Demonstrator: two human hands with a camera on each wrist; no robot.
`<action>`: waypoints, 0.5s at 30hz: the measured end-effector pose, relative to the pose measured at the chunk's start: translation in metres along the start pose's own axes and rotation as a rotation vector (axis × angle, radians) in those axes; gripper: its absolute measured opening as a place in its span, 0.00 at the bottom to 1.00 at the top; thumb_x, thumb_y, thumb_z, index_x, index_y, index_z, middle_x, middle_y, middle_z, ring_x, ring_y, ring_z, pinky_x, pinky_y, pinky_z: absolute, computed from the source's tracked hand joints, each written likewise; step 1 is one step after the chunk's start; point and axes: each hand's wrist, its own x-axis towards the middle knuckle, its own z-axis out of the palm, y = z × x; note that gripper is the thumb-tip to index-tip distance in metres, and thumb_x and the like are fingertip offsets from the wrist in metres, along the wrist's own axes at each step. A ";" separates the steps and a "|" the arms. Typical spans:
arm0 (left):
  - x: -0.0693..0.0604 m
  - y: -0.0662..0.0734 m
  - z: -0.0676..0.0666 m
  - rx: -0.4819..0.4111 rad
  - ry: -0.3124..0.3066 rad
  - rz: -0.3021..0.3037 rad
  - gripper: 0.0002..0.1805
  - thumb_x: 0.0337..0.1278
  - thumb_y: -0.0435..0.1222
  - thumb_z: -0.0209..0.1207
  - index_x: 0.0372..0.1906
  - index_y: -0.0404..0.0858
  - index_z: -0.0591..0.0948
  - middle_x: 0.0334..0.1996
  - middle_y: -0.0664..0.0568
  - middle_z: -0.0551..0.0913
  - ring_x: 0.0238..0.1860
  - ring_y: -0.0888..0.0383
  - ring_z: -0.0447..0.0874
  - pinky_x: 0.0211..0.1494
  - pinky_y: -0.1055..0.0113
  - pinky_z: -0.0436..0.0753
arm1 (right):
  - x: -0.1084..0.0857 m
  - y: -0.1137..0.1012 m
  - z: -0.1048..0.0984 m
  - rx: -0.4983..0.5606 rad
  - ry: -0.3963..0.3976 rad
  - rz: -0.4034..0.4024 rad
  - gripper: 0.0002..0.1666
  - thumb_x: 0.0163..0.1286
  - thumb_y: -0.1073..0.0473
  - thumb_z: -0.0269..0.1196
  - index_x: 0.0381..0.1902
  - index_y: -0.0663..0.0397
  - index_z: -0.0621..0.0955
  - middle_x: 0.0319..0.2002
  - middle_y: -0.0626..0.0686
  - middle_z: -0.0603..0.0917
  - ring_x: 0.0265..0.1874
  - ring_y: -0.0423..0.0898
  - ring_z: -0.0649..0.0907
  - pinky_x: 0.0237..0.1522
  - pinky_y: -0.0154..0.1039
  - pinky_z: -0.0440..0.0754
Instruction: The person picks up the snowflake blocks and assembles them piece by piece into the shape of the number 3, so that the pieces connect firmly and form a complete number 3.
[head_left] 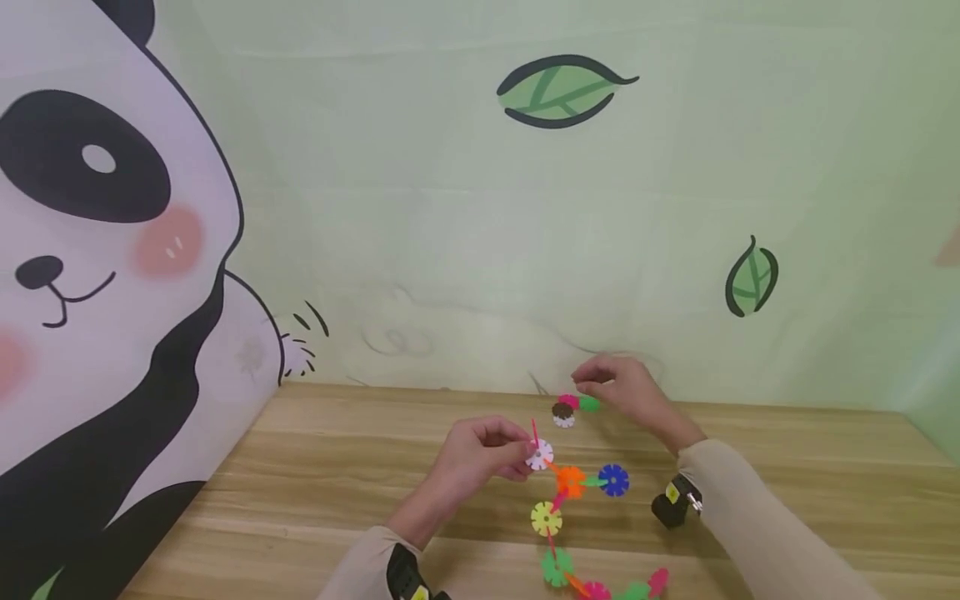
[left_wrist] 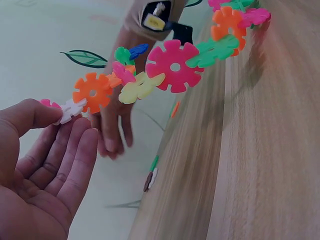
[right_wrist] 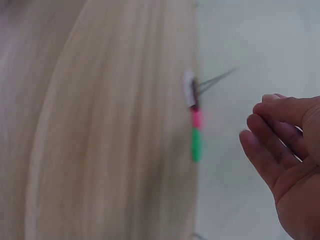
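Observation:
My left hand (head_left: 483,450) pinches a white notched plastic disc (head_left: 540,454) between thumb and fingers. A pink disc (left_wrist: 50,103) is slotted to that white one. From it runs a chain of interlocked discs: an orange disc (head_left: 572,482), a yellow disc (head_left: 547,518), a green disc (head_left: 557,567) and several more, with a blue disc (head_left: 613,480) on a side branch. In the left wrist view the chain hangs above the table. My right hand (head_left: 626,387), fingers loosely bent and holding nothing, is above and beside the loose discs at the back.
Near the table's back edge lie loose discs: a green one (head_left: 589,403), a pink one, a brown one (head_left: 562,410) and a white one. An orange piece (left_wrist: 175,109) lies along the same edge. Behind the wooden table (head_left: 337,483) stands a printed panda backdrop (head_left: 420,208).

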 end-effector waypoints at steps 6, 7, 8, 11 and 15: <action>0.000 0.000 0.000 -0.010 -0.007 0.006 0.08 0.66 0.26 0.67 0.43 0.22 0.85 0.35 0.43 0.90 0.32 0.56 0.91 0.42 0.58 0.93 | 0.010 0.018 0.014 -0.078 -0.077 0.016 0.11 0.74 0.70 0.66 0.52 0.64 0.87 0.49 0.59 0.90 0.54 0.60 0.86 0.61 0.59 0.84; 0.000 0.000 0.000 -0.013 -0.010 0.008 0.08 0.66 0.26 0.67 0.43 0.22 0.85 0.35 0.43 0.90 0.32 0.56 0.91 0.42 0.59 0.93 | 0.011 0.019 0.016 -0.091 -0.086 0.014 0.11 0.73 0.71 0.66 0.52 0.64 0.88 0.49 0.59 0.90 0.54 0.61 0.86 0.61 0.59 0.84; 0.000 0.000 0.000 -0.014 -0.012 0.010 0.08 0.66 0.26 0.67 0.43 0.22 0.85 0.35 0.43 0.90 0.32 0.56 0.91 0.42 0.59 0.93 | 0.012 0.021 0.018 -0.111 -0.090 0.012 0.12 0.72 0.71 0.66 0.51 0.63 0.88 0.49 0.59 0.90 0.54 0.61 0.86 0.61 0.59 0.83; 0.000 -0.001 0.000 -0.020 -0.016 0.012 0.08 0.66 0.26 0.67 0.43 0.21 0.84 0.35 0.43 0.90 0.32 0.56 0.90 0.42 0.59 0.93 | 0.012 0.024 0.022 -0.155 -0.105 -0.008 0.12 0.70 0.71 0.67 0.50 0.61 0.88 0.48 0.58 0.90 0.54 0.60 0.86 0.62 0.59 0.83; 0.000 -0.001 -0.001 -0.022 -0.020 0.014 0.08 0.65 0.25 0.67 0.43 0.21 0.84 0.35 0.43 0.90 0.32 0.56 0.90 0.42 0.59 0.93 | 0.010 0.028 0.024 -0.208 -0.110 -0.061 0.12 0.68 0.73 0.68 0.48 0.63 0.88 0.47 0.58 0.90 0.52 0.60 0.87 0.61 0.59 0.84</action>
